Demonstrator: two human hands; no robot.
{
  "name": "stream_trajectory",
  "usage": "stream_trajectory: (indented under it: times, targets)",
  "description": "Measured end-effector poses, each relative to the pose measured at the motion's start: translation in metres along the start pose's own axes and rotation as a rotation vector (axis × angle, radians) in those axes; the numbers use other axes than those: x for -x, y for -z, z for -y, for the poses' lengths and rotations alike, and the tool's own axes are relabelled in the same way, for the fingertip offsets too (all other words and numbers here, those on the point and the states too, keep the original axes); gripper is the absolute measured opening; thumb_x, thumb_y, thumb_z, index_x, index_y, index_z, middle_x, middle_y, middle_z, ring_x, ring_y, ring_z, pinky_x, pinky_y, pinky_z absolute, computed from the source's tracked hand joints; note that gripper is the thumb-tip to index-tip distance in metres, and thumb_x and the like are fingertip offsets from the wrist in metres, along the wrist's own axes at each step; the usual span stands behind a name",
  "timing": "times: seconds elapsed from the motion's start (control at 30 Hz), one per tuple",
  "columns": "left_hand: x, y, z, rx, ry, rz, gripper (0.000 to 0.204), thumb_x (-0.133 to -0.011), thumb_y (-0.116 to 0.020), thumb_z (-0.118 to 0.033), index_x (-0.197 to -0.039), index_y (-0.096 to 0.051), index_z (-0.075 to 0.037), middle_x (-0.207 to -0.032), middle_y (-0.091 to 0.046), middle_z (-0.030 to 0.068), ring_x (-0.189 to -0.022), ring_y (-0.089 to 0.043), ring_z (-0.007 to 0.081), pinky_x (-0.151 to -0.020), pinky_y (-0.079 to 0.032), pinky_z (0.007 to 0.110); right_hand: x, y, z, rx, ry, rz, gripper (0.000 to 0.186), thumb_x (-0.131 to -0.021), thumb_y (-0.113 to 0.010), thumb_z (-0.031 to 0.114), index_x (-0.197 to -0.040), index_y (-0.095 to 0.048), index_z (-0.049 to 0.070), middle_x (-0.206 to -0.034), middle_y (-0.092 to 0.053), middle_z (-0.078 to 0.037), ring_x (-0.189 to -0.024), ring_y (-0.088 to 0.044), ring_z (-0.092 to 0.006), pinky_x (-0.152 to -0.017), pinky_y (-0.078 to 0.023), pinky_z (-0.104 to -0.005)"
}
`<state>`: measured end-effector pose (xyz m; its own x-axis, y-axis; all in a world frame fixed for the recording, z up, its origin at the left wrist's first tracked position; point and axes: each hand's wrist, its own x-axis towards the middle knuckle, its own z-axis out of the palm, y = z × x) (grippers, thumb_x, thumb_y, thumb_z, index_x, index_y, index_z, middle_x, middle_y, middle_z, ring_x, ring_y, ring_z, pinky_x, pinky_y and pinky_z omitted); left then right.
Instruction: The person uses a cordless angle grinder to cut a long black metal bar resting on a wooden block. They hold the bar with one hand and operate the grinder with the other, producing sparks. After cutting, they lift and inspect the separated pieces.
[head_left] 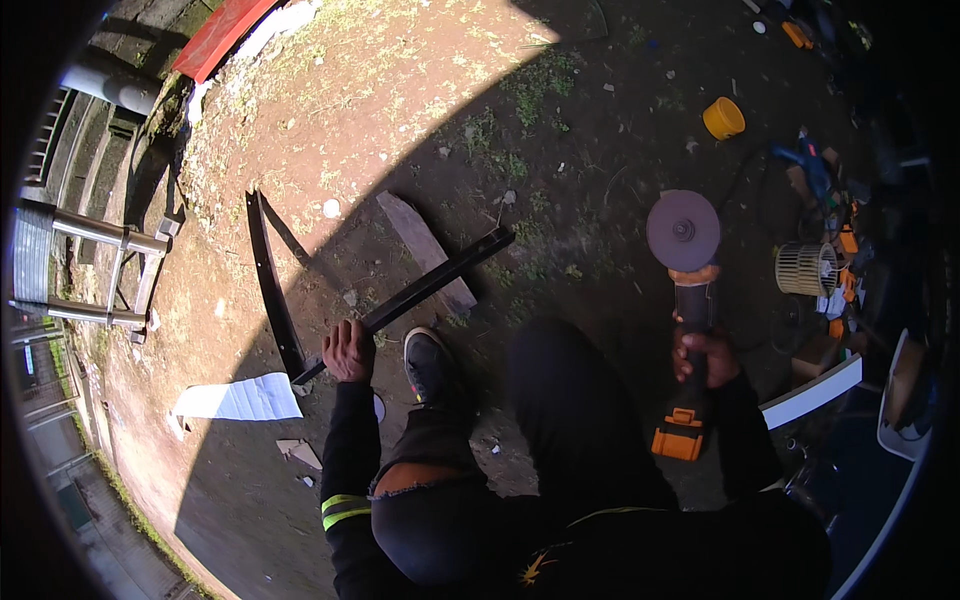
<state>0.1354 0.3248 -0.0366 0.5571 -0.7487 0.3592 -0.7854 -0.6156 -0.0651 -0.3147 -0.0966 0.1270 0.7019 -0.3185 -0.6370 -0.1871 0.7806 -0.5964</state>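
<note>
My left hand (348, 351) is closed over a dark metal bar (430, 284) that slants up to the right. The bar's far part crosses a wooden plank (428, 247) lying on the dirt. Its near end meets a second dark metal bar (268, 285) with small holes along it. In my right hand (704, 358) is a cordless angle grinder (694, 304), gripped by its body, with an orange battery (679, 435) at the base. Its round disc (683, 231) points away from me, apart from the bar. Whether the disc spins, I cannot tell.
A white paper sheet (240, 397) lies left of my left hand. A yellow cup-like container (723, 118) stands at the far right, near a slatted cylindrical blower wheel (803, 270) and scattered tools. At the left is a metal-framed stand (108, 232). My shoe (428, 362) is beside the bar.
</note>
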Motion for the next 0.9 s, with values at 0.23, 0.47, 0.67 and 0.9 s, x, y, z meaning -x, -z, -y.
stream_trajectory:
  times: [0.23,0.47,0.67,0.9]
  targets:
    - [-0.011,0.019,-0.001,0.020,0.013,0.203,0.024,-0.085,-0.069,-0.015,-0.109,-0.065,-0.012,-0.085,-0.061,0.0072,-0.083,-0.067,0.0289,-0.071,-0.049,0.043,-0.007,-0.010,-0.005,-0.132,-0.028,0.077,0.046,-0.093,-0.069,0.011,-0.134,-0.048,0.007,-0.082,-0.058,-0.009,-0.060,-0.061,-0.0187,-0.057,-0.057,-0.0398]
    - [-0.070,0.075,0.015,0.020,0.007,0.245,0.008,-0.081,-0.067,-0.011,-0.087,-0.062,-0.010,-0.081,-0.060,0.0085,-0.079,-0.066,0.0303,-0.068,-0.048,0.044,-0.007,-0.007,0.002,-0.071,0.035,0.087,0.049,-0.092,-0.070,0.011,-0.136,-0.048,0.007,-0.081,-0.058,-0.008,-0.059,-0.061,-0.0186,-0.056,-0.057,-0.0402]
    - [-0.161,0.210,0.036,0.104,-0.080,0.194,0.011,-0.076,-0.067,-0.004,-0.075,-0.056,-0.008,-0.069,-0.061,0.0148,-0.065,-0.065,0.0376,-0.059,-0.050,0.047,-0.009,-0.005,0.003,-0.096,0.030,0.161,0.049,-0.094,-0.068,0.011,-0.136,-0.043,0.009,-0.081,-0.058,-0.008,-0.059,-0.061,-0.0181,-0.057,-0.057,-0.0401]
    - [-0.228,0.356,0.051,0.067,-0.151,0.629,0.005,-0.070,-0.070,-0.006,-0.075,-0.069,-0.006,-0.067,-0.067,0.0173,-0.066,-0.070,0.0368,-0.061,-0.055,0.045,-0.006,-0.006,0.002,-0.147,0.069,0.157,0.048,-0.092,-0.071,0.011,-0.134,-0.049,0.008,-0.081,-0.058,-0.008,-0.059,-0.062,-0.0183,-0.056,-0.057,-0.0399]
